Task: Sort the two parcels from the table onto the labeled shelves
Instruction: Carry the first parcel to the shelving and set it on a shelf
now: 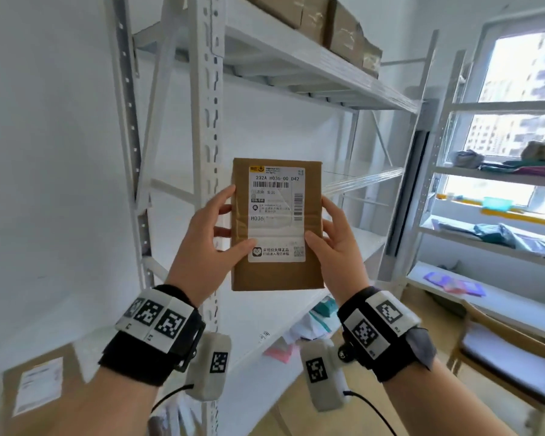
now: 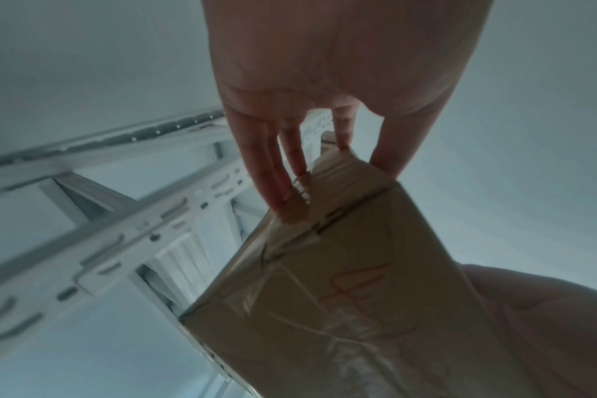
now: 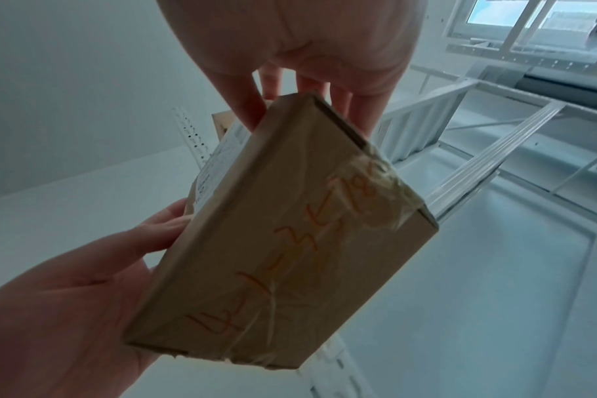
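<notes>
I hold a flat brown cardboard parcel (image 1: 277,225) upright at chest height before the white metal shelf rack (image 1: 208,121). Its white shipping label faces me. My left hand (image 1: 211,234) grips the parcel's left edge, thumb on the label and fingers behind. On the right edge my right hand (image 1: 331,237) does the same. The wrist views show the parcel's taped underside (image 3: 283,242) with orange handwriting, the left hand's fingers (image 2: 280,172) on its end, the right hand's fingers (image 3: 358,107) along its side. A second labeled parcel (image 1: 35,388) lies at the lower left.
Brown boxes (image 1: 328,23) stand on the rack's top shelf. The middle shelf board (image 1: 356,240) behind the parcel is bare white. Pink and teal packets (image 1: 296,338) lie on a lower shelf. A second rack (image 1: 497,184) with soft packages stands by the window, a wooden chair (image 1: 510,357) below it.
</notes>
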